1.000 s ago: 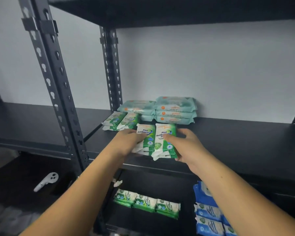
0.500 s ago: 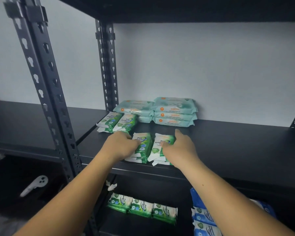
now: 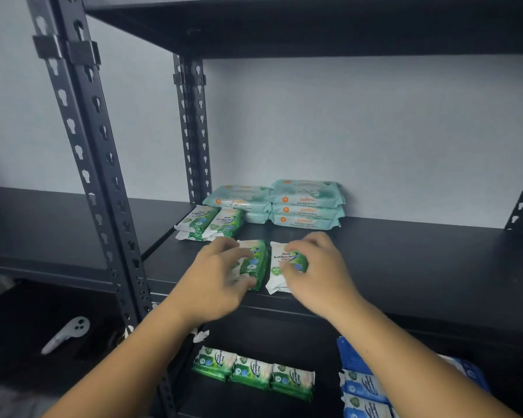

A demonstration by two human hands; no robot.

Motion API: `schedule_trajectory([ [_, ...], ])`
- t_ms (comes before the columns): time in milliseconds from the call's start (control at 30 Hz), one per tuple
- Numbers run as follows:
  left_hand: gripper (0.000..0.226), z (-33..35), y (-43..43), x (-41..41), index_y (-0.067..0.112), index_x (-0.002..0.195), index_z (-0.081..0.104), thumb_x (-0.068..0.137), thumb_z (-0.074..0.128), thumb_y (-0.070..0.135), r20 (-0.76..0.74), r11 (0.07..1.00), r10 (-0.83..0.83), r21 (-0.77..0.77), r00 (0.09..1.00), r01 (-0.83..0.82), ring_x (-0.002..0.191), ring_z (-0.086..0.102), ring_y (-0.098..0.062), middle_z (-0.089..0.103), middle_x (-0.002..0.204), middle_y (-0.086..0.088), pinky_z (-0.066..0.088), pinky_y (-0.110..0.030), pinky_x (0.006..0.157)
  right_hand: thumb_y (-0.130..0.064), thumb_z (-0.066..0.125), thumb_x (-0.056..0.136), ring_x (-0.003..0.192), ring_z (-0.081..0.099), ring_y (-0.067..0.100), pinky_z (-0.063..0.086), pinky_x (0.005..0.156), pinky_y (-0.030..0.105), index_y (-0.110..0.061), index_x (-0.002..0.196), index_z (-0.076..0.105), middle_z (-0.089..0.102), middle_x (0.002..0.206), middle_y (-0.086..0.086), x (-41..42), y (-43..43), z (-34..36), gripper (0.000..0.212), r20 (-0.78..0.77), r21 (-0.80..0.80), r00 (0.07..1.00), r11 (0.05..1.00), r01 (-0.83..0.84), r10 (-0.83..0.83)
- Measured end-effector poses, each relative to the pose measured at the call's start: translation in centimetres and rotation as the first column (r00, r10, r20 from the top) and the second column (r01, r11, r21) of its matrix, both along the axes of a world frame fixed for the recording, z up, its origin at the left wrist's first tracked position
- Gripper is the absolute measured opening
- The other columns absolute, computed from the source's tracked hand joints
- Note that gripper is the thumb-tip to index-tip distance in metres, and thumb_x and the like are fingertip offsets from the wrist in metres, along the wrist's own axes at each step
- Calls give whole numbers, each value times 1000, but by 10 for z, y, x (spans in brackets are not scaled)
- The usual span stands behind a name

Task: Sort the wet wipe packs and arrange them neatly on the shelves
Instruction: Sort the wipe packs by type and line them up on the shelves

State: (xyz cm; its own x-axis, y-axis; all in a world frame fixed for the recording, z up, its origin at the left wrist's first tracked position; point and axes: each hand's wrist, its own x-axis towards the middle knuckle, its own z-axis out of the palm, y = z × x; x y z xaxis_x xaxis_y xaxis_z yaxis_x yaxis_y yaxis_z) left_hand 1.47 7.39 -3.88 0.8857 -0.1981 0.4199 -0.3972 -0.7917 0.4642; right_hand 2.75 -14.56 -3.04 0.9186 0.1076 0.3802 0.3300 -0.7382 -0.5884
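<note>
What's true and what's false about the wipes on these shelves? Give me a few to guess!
1. The left hand holds the left green pack and the right hand holds the right green pack, on the middle shelf. True.
2. Blue wipes sit on the top shelf. False: the blue packs lie on the lower shelf, at the right.
3. The teal packs are stacked at the back by the wall. True.
4. The two held packs are piled up. False: they lie side by side.

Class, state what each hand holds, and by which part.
Left hand: left green pack, left side. Right hand: right green pack, right side.
</note>
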Motion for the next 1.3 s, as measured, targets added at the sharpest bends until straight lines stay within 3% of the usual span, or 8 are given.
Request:
schedule_trajectory([
  [100, 48, -15, 5, -2, 31, 127, 70, 84, 75, 10, 124, 995, -66, 78, 990, 57, 113, 57, -11, 58, 130, 11, 50, -30, 95, -36, 62, 82, 113, 49, 12, 46, 98, 34, -32, 123, 63, 46, 124, -20, -28, -6, -9, 41, 76, -197, 990, 975, -102, 119],
  [367, 50, -34, -4, 28, 26, 122, 74, 83, 75, -5, 269, 999, 2, -37, 963, 8, 112, 65, -19, 68, 126, 0, 50, -20, 94, -3, 65, 86, 108, 58, 13, 42, 92, 18, -23, 123, 71, 52, 125, -14, -4, 1, -23, 42, 148, -91, 986, 994, -64, 77],
  [467, 45, -33, -3, 51, 25, 118, 76, 80, 79, 0, 314, 997, 7, 75, 949, -32, 110, 63, -32, 71, 121, -3, 56, -41, 92, -4, 64, 86, 111, 58, 17, 44, 95, 22, -22, 127, 69, 51, 128, -9, 17, 9, -19, 45, 118, -127, 990, 990, -56, 71],
  [633, 35, -26, -2, 88, 40, 107, 77, 77, 76, 21, 415, 926, 181, 232, 891, -297, 130, 41, -50, 59, 130, -10, 34, -66, 103, -2, 64, 85, 109, 58, 21, 43, 92, 22, -19, 127, 69, 52, 128, -7, 59, 19, -20, 46, 117, -138, 990, 989, -56, 72],
  [767, 42, -22, -3, 112, 46, 113, 72, 80, 80, 22, 327, 902, 253, 261, 911, -344, 143, 30, -45, 58, 137, -3, 18, -66, 111, 2, 64, 82, 103, 60, 28, 51, 91, 41, -15, 124, 71, 55, 121, -1, 88, 27, -24, 46, 154, -121, 986, 992, -49, 67],
  [900, 43, -25, -2, 129, 44, 120, 69, 85, 72, 19, 315, 909, 262, 237, 912, -343, 149, 23, -34, 61, 136, 7, 0, -52, 113, 7, 63, 83, 112, 59, 29, 51, 95, 41, -14, 125, 71, 58, 128, 3, 107, 33, -31, 48, 192, -67, 980, 997, -45, 57],
  [1133, 50, -30, 0, 131, 43, 128, 65, 87, 69, 15, 268, 927, 235, 226, 934, -298, 146, 35, -25, 61, 137, 8, 10, -58, 116, 15, 60, 81, 122, 57, 28, 50, 103, 37, -14, 127, 70, 53, 144, 5, 115, 32, -42, 56, 177, -70, 983, 996, -47, 59],
  [1300, 52, -27, 1, 134, 41, 130, 64, 87, 64, 12, 281, 934, 225, 210, 933, -289, 141, 40, -20, 60, 139, 8, 9, -52, 112, 9, 66, 80, 107, 57, 32, 56, 86, 47, -23, 123, 72, 52, 129, 5, 123, 32, -44, 54, 218, -63, 976, 998, 13, 1],
])
